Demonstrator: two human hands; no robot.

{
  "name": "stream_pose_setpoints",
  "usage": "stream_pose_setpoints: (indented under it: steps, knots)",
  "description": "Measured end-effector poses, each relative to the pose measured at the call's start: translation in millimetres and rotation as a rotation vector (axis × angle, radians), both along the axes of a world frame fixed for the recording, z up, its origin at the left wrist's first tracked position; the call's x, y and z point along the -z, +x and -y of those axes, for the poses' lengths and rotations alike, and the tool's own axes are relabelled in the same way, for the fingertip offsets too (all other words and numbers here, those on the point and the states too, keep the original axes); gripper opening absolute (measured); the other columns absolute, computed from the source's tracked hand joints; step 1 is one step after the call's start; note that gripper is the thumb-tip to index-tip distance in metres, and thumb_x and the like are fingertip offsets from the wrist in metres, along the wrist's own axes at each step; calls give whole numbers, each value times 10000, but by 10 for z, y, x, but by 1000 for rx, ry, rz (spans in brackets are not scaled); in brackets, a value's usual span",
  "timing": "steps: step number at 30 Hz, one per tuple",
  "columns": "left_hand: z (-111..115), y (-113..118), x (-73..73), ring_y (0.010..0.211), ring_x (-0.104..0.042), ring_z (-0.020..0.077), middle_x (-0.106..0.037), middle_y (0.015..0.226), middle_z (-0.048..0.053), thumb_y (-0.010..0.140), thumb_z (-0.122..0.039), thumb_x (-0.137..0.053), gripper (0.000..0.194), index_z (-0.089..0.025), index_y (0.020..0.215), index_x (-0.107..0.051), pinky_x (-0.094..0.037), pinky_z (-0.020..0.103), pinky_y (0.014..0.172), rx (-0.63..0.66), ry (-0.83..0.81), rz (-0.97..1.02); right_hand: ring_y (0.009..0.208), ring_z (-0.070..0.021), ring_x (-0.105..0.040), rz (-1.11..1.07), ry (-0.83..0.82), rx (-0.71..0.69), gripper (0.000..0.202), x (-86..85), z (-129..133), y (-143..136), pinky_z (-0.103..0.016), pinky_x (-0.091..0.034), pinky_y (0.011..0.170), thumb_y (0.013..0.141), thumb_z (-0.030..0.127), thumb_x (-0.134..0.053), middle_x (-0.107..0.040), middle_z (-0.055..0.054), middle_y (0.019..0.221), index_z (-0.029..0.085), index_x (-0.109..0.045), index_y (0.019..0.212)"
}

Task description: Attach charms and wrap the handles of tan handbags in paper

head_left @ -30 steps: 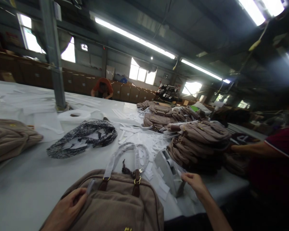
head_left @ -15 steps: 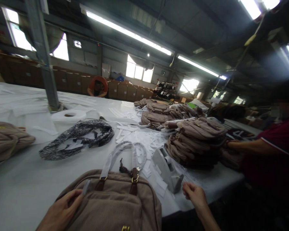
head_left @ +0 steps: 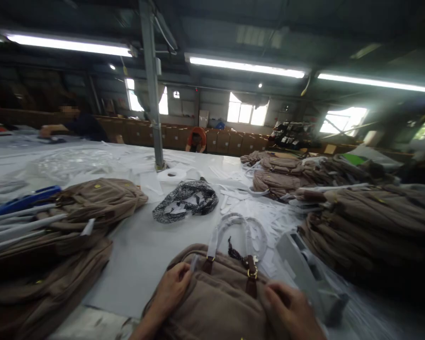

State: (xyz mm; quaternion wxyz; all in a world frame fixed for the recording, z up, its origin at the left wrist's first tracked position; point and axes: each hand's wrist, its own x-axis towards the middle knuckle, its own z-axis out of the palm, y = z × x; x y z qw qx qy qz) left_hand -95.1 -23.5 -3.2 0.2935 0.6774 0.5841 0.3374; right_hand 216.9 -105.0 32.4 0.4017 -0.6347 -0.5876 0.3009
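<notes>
A brown backpack [head_left: 226,302] lies in front of me on the white table. Its two top handles [head_left: 246,236] are wrapped in white and stand up in loops. My left hand [head_left: 173,285] is closed at the bag's upper left, pinching a short translucent strip [head_left: 194,262] against the fabric. At the upper right side of the bag is my right hand [head_left: 290,304], its fingers curled together and blurred; what they hold, if anything, is hidden. A dark braided tassel [head_left: 234,250] hangs by the handles. Right of the bag stands a grey tape dispenser [head_left: 301,264].
Stacked brown bags rise at right [head_left: 386,222] and more bags lie at left [head_left: 102,198]. A black-and-white patterned bundle [head_left: 173,208] and white scraps [head_left: 233,200] lie beyond my bag. A metal post [head_left: 152,94] meets the table. Two people work across it.
My right hand has moved from beside the tape dispenser to the bag's upper right. The view has turned left, bringing in more bags. My left hand keeps its pinch.
</notes>
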Motion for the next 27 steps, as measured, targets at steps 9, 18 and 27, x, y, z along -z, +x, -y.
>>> stream_pose_setpoints:
  steps: [9,18,27]
  knots:
    - [35,-3,36,651,-580,150,-661,709,1,805,-288,-473,203,-182,762,-642,-408,217,603,-40,25,52,586,-150,-570,17,86,-488,188,-71,-802,-1601,-227,-372,540,779,234,-567,-657,4,603,180,-721,686]
    - [37,-14,30,669,-577,152,-658,725,6,810,-236,-457,200,-185,751,-640,-403,222,623,-45,12,89,560,-179,-586,119,12,-332,220,229,-1011,-1705,-246,-345,518,739,226,-555,-666,-33,571,151,-696,587]
    - [23,-25,38,657,-574,155,-649,712,3,801,-217,-454,190,-182,767,-637,-397,228,611,-23,-8,102,498,-113,-461,26,-36,-386,189,194,-1053,-1720,-211,-279,472,715,198,-539,-536,24,499,145,-643,566]
